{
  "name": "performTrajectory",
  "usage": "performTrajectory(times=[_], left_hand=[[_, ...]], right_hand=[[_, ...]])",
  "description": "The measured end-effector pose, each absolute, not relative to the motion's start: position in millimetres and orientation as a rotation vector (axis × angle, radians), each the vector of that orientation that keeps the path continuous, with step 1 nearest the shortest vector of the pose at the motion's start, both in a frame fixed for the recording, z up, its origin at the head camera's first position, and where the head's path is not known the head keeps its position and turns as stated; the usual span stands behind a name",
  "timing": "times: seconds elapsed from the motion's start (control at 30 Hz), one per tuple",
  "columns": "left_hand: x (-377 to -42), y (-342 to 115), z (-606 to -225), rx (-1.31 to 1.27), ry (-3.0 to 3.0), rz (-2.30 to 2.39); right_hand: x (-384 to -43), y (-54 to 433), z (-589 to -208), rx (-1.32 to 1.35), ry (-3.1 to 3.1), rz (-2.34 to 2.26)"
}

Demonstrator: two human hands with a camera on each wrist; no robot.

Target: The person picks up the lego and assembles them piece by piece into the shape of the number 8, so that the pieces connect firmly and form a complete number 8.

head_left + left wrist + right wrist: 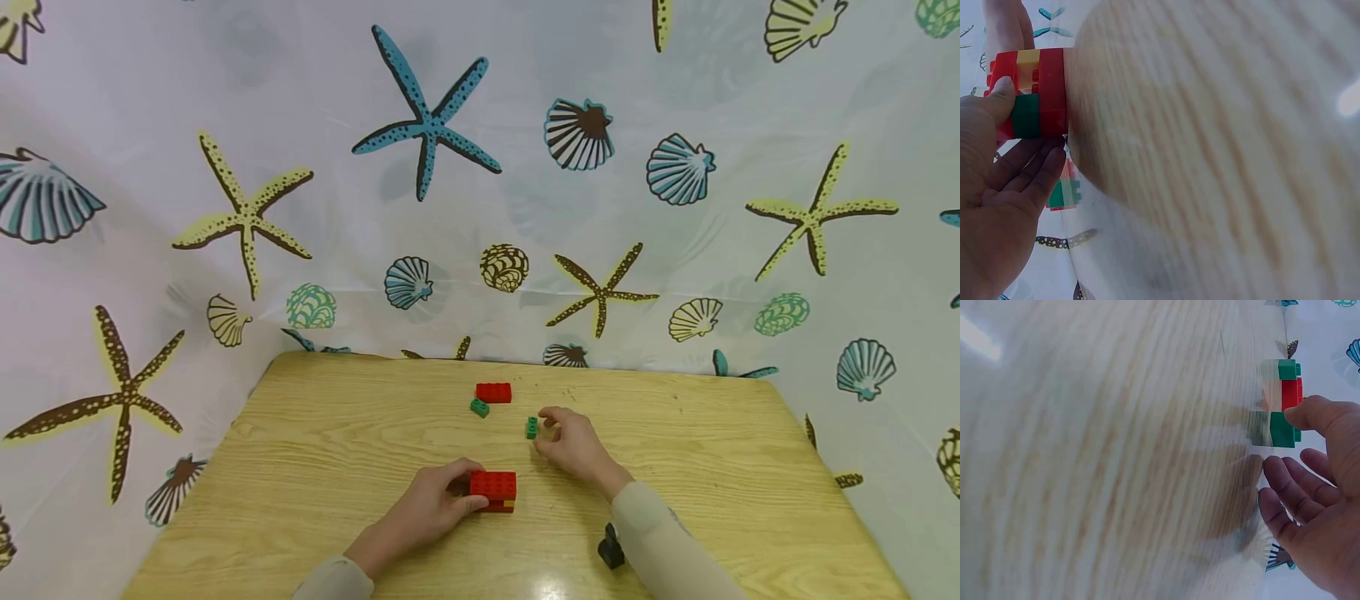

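Observation:
My left hand (435,505) grips a small stack of toy building bricks (495,483) standing on the table. In the left wrist view, the stack shows red bricks (1052,103) above and below, with a green brick (1026,116) and a yellow brick (1028,62) between them. My thumb lies across its near side. Further off, my right hand (573,446) reaches around a small green brick (532,427), thumb and fingers apart. In the right wrist view, the thumb overlaps that green brick (1282,431); whether it touches cannot be told.
Behind the hands lie a loose red brick (493,392) and a second green brick (480,407). A black object (611,548) sits beside the right sleeve. The wooden table (360,408) meets a shell-and-starfish curtain (480,217) at the back and sides.

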State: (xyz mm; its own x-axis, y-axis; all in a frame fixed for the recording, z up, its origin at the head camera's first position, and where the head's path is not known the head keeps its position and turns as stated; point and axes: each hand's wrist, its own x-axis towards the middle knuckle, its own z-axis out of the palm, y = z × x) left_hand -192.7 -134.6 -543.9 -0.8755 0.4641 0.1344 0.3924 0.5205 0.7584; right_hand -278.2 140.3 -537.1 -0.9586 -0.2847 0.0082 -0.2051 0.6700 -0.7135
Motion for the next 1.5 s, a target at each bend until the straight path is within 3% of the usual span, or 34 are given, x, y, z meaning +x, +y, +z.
performTrajectory(times=[1.5], left_hand=[[-195, -136, -546, 0.713, 2.628, 1.317]], right_hand=[[-282, 135, -544, -0.431, 2.852, -1.17]])
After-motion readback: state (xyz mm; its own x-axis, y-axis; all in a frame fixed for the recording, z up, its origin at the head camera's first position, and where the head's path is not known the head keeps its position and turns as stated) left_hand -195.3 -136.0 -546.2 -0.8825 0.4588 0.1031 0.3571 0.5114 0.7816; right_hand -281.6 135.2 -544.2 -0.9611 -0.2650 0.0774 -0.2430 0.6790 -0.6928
